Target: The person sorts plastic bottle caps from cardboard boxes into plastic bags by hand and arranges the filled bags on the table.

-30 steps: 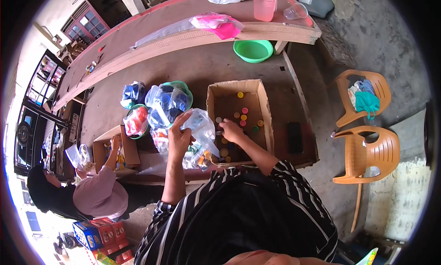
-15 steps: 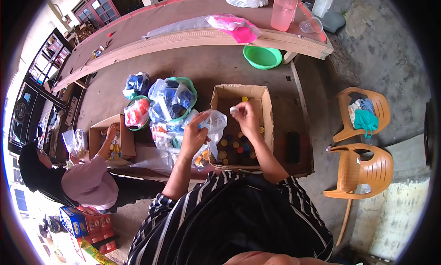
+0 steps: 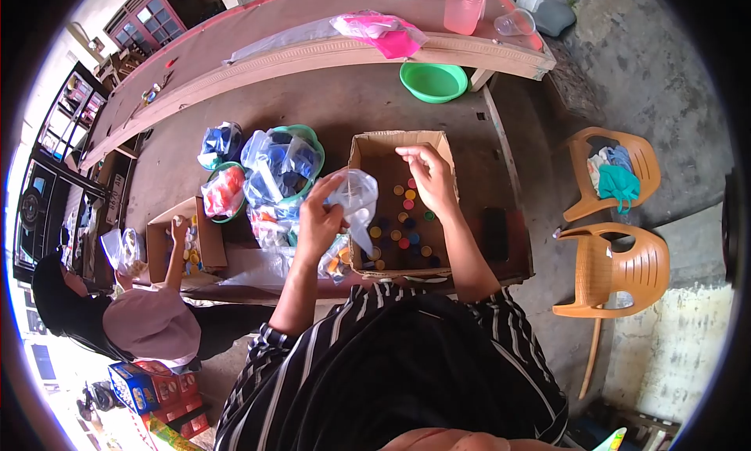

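A clear plastic bag [image 3: 360, 204] hangs from my left hand [image 3: 319, 220], whose fingers are closed on its edge. Something pale shows through the film, but I cannot make it out. My right hand [image 3: 430, 181] is over the cardboard box [image 3: 366, 150], its fingers stretched out toward the left and no cap visible in them. Inside the box lie several loose bottle caps, among them a yellow cap [image 3: 411, 194], a green cap [image 3: 429, 215] and a blue cap [image 3: 414, 238].
Bags of blue caps [image 3: 282, 169] and red caps [image 3: 224, 191] stand in baskets left of the box. A co-worker [image 3: 149, 318] handles caps at another box [image 3: 211, 244]. A green basin [image 3: 434, 83] sits beyond, below a raised plank. Orange chairs [image 3: 618, 271] stand right.
My right hand held a white cap in a pinch; now its fingers are extended and the cap no longer shows there. The whole view has shifted slightly.
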Motion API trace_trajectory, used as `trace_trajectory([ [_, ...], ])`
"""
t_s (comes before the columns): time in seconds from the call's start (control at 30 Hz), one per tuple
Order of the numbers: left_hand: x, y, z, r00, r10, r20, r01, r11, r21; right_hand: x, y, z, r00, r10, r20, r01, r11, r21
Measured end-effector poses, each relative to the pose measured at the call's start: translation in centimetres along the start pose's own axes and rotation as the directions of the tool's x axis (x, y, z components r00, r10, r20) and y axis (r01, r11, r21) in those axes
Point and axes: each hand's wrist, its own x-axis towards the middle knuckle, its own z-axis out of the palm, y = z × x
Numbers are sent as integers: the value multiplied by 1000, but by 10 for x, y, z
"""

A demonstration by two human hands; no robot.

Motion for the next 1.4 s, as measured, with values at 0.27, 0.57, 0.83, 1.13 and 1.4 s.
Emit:
trace_trajectory([
  [0.27, -18, -17, -27, 989, -109, -96, 111, 994, 13, -49, 170, 92, 944, 96, 316, 66, 883, -465],
  [0.57, -14, -16, -23, 981, -181, -70, 180, 984, -15, -60, 206, 114, 936, -12, 352, 205, 832, -516],
  [0.83, 13, -18, 0, 993, -114, 32, 114, 993, 6, -5, 49, 52, 986, -98, -138, 110, 991, 80],
  [1.13, 22, -25, 37, 985, 72, 156, -77, 997, 27, -31, -33, 1, 876, -208, 436, 426, 757, -495],
  [1.4, 4, -22, 17, 997, 5, 74, -7, 1000, 23, -34, 93, 13, 920, 261, 291, -112, 889, -443],
])
